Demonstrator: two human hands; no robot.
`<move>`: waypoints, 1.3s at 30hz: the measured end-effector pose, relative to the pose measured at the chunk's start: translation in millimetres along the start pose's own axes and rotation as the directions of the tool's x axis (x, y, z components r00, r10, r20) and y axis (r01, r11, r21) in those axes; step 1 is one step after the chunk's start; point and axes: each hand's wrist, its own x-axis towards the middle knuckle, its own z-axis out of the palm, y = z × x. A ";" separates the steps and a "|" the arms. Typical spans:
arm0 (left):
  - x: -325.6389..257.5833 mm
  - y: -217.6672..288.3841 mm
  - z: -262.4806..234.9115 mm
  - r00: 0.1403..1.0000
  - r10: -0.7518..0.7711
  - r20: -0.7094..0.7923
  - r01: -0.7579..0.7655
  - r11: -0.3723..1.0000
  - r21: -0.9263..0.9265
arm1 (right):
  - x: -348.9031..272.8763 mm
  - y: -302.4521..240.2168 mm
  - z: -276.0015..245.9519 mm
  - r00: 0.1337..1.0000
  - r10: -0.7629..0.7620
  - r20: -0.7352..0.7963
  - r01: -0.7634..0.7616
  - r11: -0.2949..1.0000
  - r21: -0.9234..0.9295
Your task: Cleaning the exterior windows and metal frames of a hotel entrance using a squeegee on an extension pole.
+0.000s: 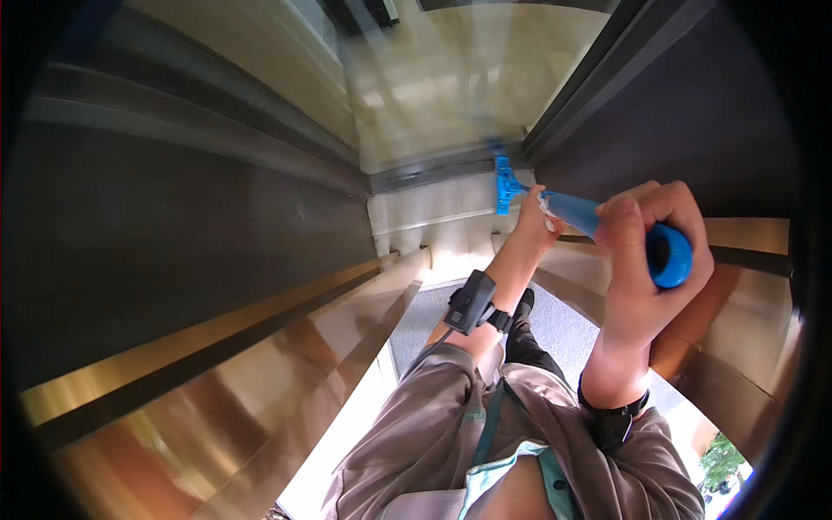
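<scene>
The biggest thing here is the dark metal wall panel (173, 234) with a brass-coloured band (217, 329) running along its lower part; it fills everything left of the blue handle (607, 227). A matching dark panel (693, 113) rises just behind that handle, on the right. Between the two panels, beyond the handle's far end, a pale glossy floor (433, 95) stretches away past a metal threshold strip (433, 173). Below the handle lies grey carpet (563, 329), and the person's dark shoe (523, 303) stands on it.

The person wears a brownish-grey shirt (451, 416), with a black band and small box strapped to the left wrist (472, 303) and a black band on the right wrist (614, 416).

The blue handle itself is a long tool held slanting out toward the threshold — its thick rounded butt end nearest the viewer, its small blue head (503, 184) close to the threshold strip, blurred so its shape is hard to make out.

The right hand (641, 260) grips the butt end, fingers (646, 208) wrapped tightly over the handle and pressed together. The left hand (536, 217) is farther along the handle, near the head, closed around the shaft with a scrap of white cloth (548, 212) showing at the grip — its fingers are hidden on the far side, so I cannot tell exactly how they lie
</scene>
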 end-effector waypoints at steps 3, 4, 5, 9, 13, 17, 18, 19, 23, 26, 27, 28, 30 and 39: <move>65.9 5.3 -41.4 0.959 -0.055 0.278 0.115 0.973 -0.202 | -7.0 -6.1 20.2 0.991 0.032 0.133 -0.039 0.998 0.052; 70.6 4.4 -39.2 0.962 -0.042 0.269 0.098 0.975 -0.199 | -6.3 -1.2 22.5 0.962 0.033 0.271 -0.040 0.999 0.020; 71.8 -1.9 -31.5 0.972 -0.042 0.230 0.084 0.980 -0.180 | -7.0 4.5 21.3 0.974 -0.005 0.228 0.007 1.000 -0.005; 59.7 -6.7 -23.7 0.988 -0.026 0.151 0.045 0.991 -0.129 | -3.2 -2.3 12.7 0.983 -0.029 0.179 0.029 1.000 0.001; 40.3 0.7 -19.0 0.995 0.014 0.098 -0.003 0.993 -0.114 | 3.5 -11.1 17.8 0.985 0.027 0.171 -0.022 0.999 -0.031; 29.5 3.8 -19.8 0.997 0.038 0.068 -0.031 0.995 -0.097 | 11.9 5.5 40.0 0.989 -0.007 0.150 0.014 0.999 -0.046; 28.4 4.6 -20.5 0.997 0.044 0.065 -0.038 0.995 -0.091 | 14.4 0.9 42.8 0.987 0.020 0.158 -0.013 0.999 -0.047; 28.0 5.5 -20.8 0.997 0.046 0.064 -0.040 0.995 -0.087 | 14.7 -6.1 41.4 0.986 0.030 0.163 -0.027 0.999 -0.018; 41.8 -1.9 -15.8 0.994 0.023 0.109 -0.013 0.996 -0.089 | 32.2 -14.0 40.3 0.994 -0.056 0.090 0.064 0.994 -0.088; 48.7 10.1 -33.0 0.989 0.070 0.127 -0.055 0.992 -0.117 | 18.7 29.0 85.5 0.985 -0.033 0.168 0.060 0.986 -0.159; 49.9 12.2 -34.3 0.988 0.086 0.126 -0.071 0.990 -0.119 | 13.7 39.7 92.8 0.970 -0.073 0.230 0.100 0.989 -0.109; 46.9 14.0 -35.5 0.989 0.100 0.111 -0.087 0.989 -0.117 | 19.1 41.6 94.1 0.971 -0.066 0.231 0.094 0.989 -0.114; 41.8 17.2 -32.9 0.989 0.132 0.072 -0.124 0.986 -0.111 | 29.4 40.7 94.2 0.948 0.036 0.317 -0.008 0.996 -0.089; -22.8 88.5 -47.9 0.882 0.451 -0.138 -0.464 0.883 -0.076 | 25.8 1.1 99.3 0.897 -0.037 0.441 -0.024 0.991 0.132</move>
